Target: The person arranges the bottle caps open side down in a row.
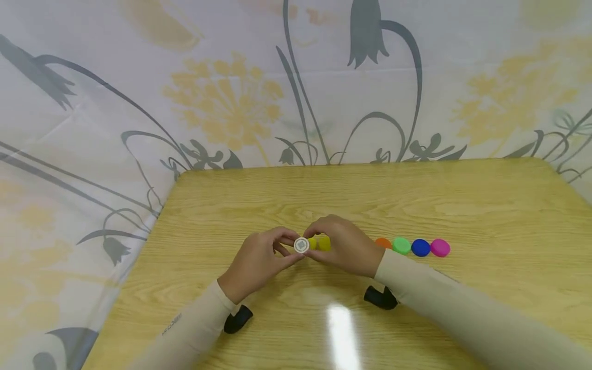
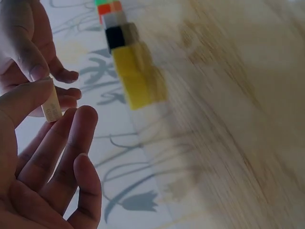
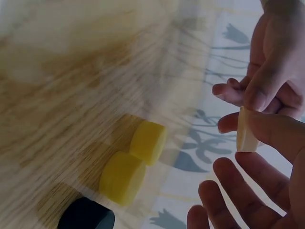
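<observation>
A small, cream-coloured round disc (image 1: 301,245) with a ringed face and a grey mark is held between both hands. In the head view my left hand (image 1: 261,257) pinches it from the left, and my right hand (image 1: 347,246) pinches its right side. Edge-on in the left wrist view, the disc (image 2: 52,107) shows a thin side with faint small print. The right wrist view has the disc (image 3: 246,131) between thumb and fingertips, the other fingers spread below. Two yellow round pieces (image 1: 325,243) lie on the table, partly behind my right fingers.
The yellow pieces begin a row on the wooden table (image 1: 222,200). A black piece (image 3: 86,214) follows, then orange (image 1: 383,242), green (image 1: 401,245), blue (image 1: 421,247) and magenta (image 1: 440,247) ones. A flower-patterned cloth (image 1: 259,103) hangs behind the table. Black mounts (image 1: 379,298) sit beneath both wrists.
</observation>
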